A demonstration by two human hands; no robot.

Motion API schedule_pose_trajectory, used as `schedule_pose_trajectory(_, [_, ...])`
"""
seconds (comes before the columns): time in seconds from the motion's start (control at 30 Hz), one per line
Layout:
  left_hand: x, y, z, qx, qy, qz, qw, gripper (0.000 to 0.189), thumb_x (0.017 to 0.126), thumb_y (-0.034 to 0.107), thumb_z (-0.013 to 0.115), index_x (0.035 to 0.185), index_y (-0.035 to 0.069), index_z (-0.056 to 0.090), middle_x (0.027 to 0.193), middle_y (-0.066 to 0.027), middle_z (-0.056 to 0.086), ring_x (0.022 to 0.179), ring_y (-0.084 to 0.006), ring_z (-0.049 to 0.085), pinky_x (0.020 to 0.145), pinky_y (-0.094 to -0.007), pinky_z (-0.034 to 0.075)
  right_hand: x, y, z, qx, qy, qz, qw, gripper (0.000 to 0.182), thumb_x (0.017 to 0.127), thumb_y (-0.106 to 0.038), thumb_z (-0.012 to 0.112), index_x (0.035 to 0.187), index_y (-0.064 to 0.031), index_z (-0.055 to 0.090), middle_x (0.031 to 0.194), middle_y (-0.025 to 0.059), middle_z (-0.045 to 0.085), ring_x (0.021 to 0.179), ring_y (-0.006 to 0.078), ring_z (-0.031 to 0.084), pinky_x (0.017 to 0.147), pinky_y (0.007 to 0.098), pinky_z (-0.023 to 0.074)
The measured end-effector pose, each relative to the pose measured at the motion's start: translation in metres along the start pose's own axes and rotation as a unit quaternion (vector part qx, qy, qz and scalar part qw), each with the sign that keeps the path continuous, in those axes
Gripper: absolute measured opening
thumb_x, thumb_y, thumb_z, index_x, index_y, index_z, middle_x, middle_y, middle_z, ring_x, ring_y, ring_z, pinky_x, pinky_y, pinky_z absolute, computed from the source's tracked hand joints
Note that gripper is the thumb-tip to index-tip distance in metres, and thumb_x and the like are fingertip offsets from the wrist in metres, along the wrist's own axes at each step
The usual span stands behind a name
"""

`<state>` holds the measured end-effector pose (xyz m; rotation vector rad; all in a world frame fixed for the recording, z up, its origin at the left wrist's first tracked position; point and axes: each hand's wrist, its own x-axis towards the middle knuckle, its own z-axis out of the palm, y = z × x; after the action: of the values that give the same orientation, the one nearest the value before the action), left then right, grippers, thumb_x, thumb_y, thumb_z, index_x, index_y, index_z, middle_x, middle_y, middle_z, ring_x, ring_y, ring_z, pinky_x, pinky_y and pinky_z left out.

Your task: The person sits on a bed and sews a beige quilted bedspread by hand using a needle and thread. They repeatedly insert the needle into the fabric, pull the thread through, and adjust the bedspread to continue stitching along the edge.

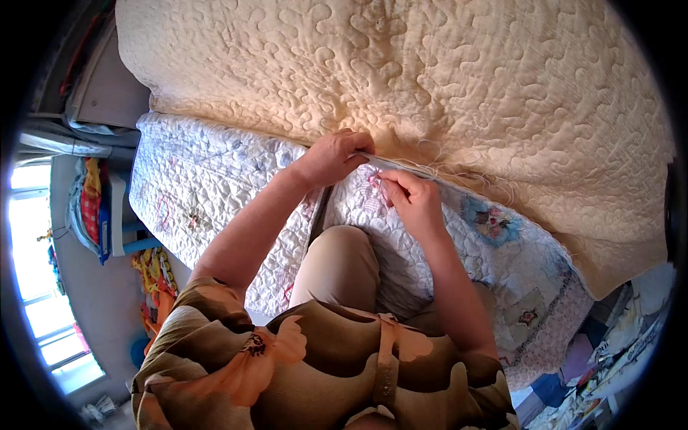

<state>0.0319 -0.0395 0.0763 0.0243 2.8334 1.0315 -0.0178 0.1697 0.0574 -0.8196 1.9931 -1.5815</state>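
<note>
A white patchwork quilt (365, 228) with pink, blue and floral patches lies over my lap. Its upper edge meets a large cream quilted cover (457, 80), stitched in a wavy pattern. My left hand (338, 153) is closed on that edge, knuckles up. Just to its right, the thumb and forefinger of my right hand (416, 196) come together over a pink patch (372, 185). Any needle or thread between those fingertips is too small to make out. Loose pale threads (467, 166) trail along the seam to the right of my hands.
Another quilted white section (215, 188) spreads to the left, divided from the lap part by a dark gap. Beyond it are a blue and white rack (121, 215) with cloths and orange and yellow items (156, 285). A bright window (48, 279) is farther left. Piled fabrics (602, 349) lie at lower right.
</note>
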Motion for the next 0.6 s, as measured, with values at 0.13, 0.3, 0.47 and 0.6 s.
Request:
schedule_pose_trajectory(0.13, [-0.002,-0.005,0.004,-0.064,0.045,0.022,0.997,0.018,0.081,0.005,0.066,0.099,0.004,0.064,0.090,-0.0089,0.063,0.088,-0.0249,0.061,0.077,-0.0343,0.050,0.008,0.016,0.003,-0.063,0.063,-0.082,0.993,0.012,0.087,-0.012,0.064,0.096,-0.0066,0.069,0.073,0.0133,0.067,0.062,0.0255,0.066,0.058,0.0341,0.0503])
schedule_pose_trajectory(0.3, [0.000,-0.005,0.001,-0.048,0.046,0.052,0.996,0.015,0.079,0.005,0.067,0.094,0.004,0.066,0.091,-0.0093,0.063,0.087,-0.0237,0.060,0.076,-0.0339,0.049,0.012,0.024,0.003,-0.110,0.081,-0.107,0.985,0.012,0.087,-0.013,0.063,0.098,-0.0086,0.069,0.078,0.0152,0.067,0.068,0.0305,0.067,0.060,0.0375,0.0510])
schedule_pose_trajectory(0.47, [0.000,-0.003,0.000,-0.084,0.050,0.026,0.995,0.015,0.078,0.005,0.068,0.093,0.003,0.066,0.087,-0.0080,0.062,0.085,-0.0209,0.060,0.074,-0.0318,0.048,0.014,0.023,0.003,-0.132,0.080,-0.119,0.981,0.014,0.086,-0.012,0.064,0.099,-0.0103,0.069,0.081,0.0137,0.068,0.070,0.0301,0.067,0.061,0.0375,0.0516])
schedule_pose_trajectory(0.6, [-0.001,0.001,-0.001,-0.107,0.056,-0.012,0.993,0.015,0.078,0.004,0.068,0.092,0.002,0.066,0.084,-0.0077,0.063,0.080,-0.0185,0.061,0.073,-0.0302,0.049,0.014,0.022,0.003,-0.148,0.081,-0.124,0.978,0.015,0.085,-0.010,0.063,0.099,-0.0110,0.070,0.082,0.0123,0.068,0.071,0.0294,0.067,0.061,0.0376,0.0520])
